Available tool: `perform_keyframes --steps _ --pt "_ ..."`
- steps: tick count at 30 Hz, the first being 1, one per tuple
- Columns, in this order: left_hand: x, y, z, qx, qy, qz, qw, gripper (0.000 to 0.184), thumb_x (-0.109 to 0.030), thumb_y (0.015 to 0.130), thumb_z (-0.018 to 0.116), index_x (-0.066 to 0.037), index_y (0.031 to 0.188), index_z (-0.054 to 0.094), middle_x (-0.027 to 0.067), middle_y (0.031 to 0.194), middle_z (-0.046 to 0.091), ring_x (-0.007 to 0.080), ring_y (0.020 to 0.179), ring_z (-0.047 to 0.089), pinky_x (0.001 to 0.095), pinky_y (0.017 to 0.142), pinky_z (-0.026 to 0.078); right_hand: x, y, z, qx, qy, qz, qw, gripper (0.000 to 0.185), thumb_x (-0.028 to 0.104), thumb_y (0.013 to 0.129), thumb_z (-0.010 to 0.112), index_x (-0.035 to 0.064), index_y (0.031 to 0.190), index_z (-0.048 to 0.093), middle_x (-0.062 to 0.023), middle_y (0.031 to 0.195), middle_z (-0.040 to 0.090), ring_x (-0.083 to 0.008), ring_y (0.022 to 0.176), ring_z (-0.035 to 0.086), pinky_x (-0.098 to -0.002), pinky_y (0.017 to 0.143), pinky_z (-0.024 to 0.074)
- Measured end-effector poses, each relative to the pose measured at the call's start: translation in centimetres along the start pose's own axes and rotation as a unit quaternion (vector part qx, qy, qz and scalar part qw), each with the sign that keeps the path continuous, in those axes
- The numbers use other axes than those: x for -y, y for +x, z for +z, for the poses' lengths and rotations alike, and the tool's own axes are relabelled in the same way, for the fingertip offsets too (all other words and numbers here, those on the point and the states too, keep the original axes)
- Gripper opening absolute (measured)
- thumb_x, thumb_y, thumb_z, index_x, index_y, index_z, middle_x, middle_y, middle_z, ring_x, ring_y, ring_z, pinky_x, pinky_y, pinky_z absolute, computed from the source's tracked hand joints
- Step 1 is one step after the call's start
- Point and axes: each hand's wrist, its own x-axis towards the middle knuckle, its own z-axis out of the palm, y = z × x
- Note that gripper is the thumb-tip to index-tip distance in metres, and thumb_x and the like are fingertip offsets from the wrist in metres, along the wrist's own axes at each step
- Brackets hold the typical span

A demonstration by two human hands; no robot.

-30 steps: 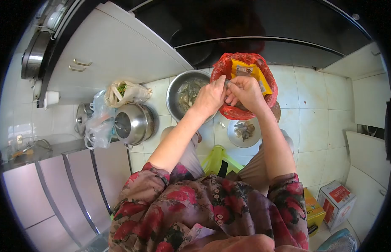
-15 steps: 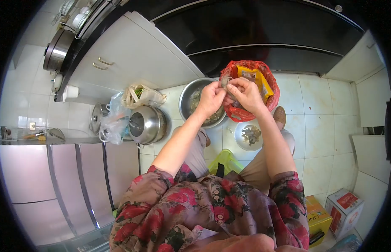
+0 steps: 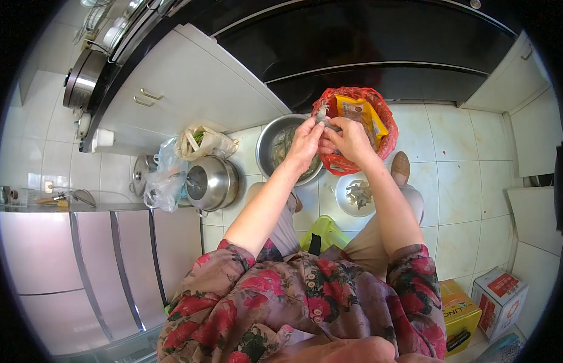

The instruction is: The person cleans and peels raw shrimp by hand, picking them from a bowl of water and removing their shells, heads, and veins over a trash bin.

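Note:
A grey shrimp (image 3: 322,112) is pinched between my two hands, its head end pointing up and away from me. My left hand (image 3: 304,145) grips it from the left with closed fingers. On its other side, my right hand (image 3: 350,140) has thumb and fingers pressed on the shrimp, which they partly hide. Both hands are above the gap between a steel basin (image 3: 261,149) with shrimp in water and a red plastic bag (image 3: 387,118) that holds a yellow packet (image 3: 373,115). Nearer to me, a white bowl (image 3: 348,207) contains several greyish shrimp pieces (image 3: 358,192).
On the tiled floor (image 3: 460,187) to the left stand a steel pot (image 3: 218,180), a clear plastic bag (image 3: 166,178) and a cloth bag (image 3: 212,144) with greens. A green stool (image 3: 325,230) is beneath me. Boxes (image 3: 460,314) sit at the lower right; dark cabinet fronts (image 3: 366,39) rise ahead.
The shrimp has been turned in my fingers and more of its head end shows above my left hand. Both hands have shifted slightly; the camera view has moved a little.

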Motion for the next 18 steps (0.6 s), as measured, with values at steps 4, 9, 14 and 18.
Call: perform_keyframes --steps 4,9,14,18 --pt "1.0 0.6 -0.9 0.034 0.056 0.024 0.998 0.020 -0.023 0.099 0.047 -0.006 0.100 0.058 -0.0002 0.069 0.058 0.0096 0.060 0.060 0.0216 0.054 0.049 0.4 0.2 -0.6 0.029 0.018 0.042 0.999 0.025 0.018 0.082 0.064 -0.0004 0.098 0.066 -0.0225 0.088 0.066 -0.0389 0.084 0.064 -0.0407 0.073 0.0500" --pt "0.6 0.4 -0.4 -0.156 0.328 0.179 0.914 0.020 -0.017 0.091 0.059 -0.004 0.077 0.063 0.0007 0.062 0.061 0.0086 0.053 0.059 0.0225 0.048 0.045 0.1 0.1 -0.4 -0.020 -0.009 -0.048 0.999 0.019 0.014 0.081 0.064 0.0007 0.095 0.067 -0.0198 0.087 0.065 -0.0375 0.081 0.063 -0.0404 0.071 0.0497" --pt "0.5 1.3 -1.2 -0.134 0.281 0.184 0.932 0.019 -0.013 0.089 0.058 0.000 0.076 0.062 0.0062 0.068 0.065 0.0116 0.058 0.063 0.0252 0.051 0.051 0.7 -0.2 0.1 -0.032 -0.049 -0.098 0.993 0.017 0.008 0.080 0.064 0.0004 0.095 0.067 -0.0183 0.086 0.065 -0.0368 0.080 0.063 -0.0393 0.070 0.0499" --pt "0.2 1.7 -1.3 -0.117 0.206 0.132 0.963 0.018 -0.009 0.088 0.055 0.005 0.079 0.062 0.0099 0.070 0.065 0.0155 0.060 0.064 0.0298 0.056 0.057 0.7 -0.3 0.3 -0.049 -0.048 -0.100 0.993 0.018 0.009 0.080 0.063 0.0006 0.095 0.067 -0.0188 0.086 0.064 -0.0368 0.081 0.063 -0.0406 0.071 0.0502"
